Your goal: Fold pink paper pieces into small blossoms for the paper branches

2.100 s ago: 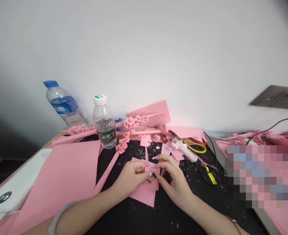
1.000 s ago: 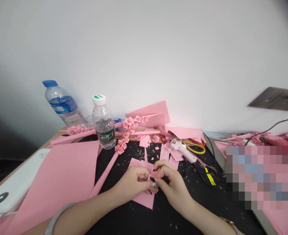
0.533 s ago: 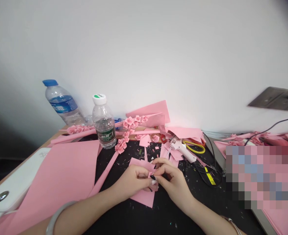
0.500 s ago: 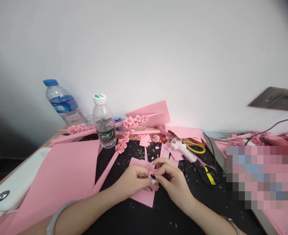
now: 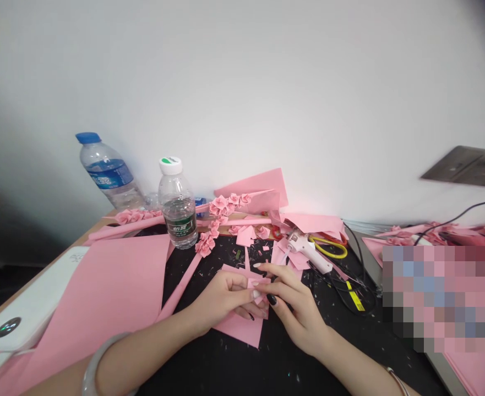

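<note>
Between my hands is a small folded piece of pink paper [image 5: 259,297], partly hidden by fingers. My left hand [image 5: 229,297] pinches it with the thumb on top and the other fingers curled beneath. Over its right side, my right hand [image 5: 292,302] has its fingers stretched out and its thumb apart, with fingertips at the paper's edge; whether they touch it I cannot tell. Beneath both hands a pink paper square [image 5: 244,331] lies on the black mat [image 5: 209,366]. Just beyond, a pink paper flower stem [image 5: 184,283] lies slanting to the left.
A glue gun [image 5: 310,252] and yellow-handled scissors [image 5: 328,248] lie behind my right hand, near a black cable [image 5: 364,264]. A clear water bottle [image 5: 178,212] stands behind left; a blue-capped bottle [image 5: 112,173] leans by the wall. Left are a large pink sheet [image 5: 114,280] and white device [image 5: 31,308].
My right thumb and fingers have spread away from their pinch on the small paper. More of the paper's flat face shows. My left hand keeps its grip.
</note>
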`<state>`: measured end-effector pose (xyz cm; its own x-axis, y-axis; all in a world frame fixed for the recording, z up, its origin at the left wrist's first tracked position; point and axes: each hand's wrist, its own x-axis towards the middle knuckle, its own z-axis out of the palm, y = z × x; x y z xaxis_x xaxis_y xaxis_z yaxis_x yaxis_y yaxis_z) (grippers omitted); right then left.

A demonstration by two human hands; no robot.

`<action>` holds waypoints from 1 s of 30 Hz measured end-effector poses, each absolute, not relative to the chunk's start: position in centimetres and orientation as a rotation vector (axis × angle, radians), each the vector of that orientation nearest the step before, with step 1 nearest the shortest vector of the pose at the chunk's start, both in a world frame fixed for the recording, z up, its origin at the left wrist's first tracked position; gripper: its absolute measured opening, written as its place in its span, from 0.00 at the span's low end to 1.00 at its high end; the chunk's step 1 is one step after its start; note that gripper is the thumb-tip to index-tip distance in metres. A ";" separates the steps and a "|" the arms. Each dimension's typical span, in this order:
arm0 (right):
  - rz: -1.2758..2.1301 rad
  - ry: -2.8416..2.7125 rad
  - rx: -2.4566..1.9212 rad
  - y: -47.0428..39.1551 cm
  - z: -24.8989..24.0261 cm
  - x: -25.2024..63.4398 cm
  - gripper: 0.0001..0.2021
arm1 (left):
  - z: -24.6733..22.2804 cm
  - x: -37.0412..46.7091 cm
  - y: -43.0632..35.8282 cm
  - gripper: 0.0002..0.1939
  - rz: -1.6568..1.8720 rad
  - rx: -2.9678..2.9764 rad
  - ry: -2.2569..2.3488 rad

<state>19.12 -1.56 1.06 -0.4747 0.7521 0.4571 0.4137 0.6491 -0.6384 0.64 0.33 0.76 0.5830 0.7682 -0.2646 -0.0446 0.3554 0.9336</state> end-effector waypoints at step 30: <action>0.713 -2.441 -0.959 -1.1 1.6 18.7 0.11 | 0.2 1.0 -0.6 0.06 0.500 1.273 0.775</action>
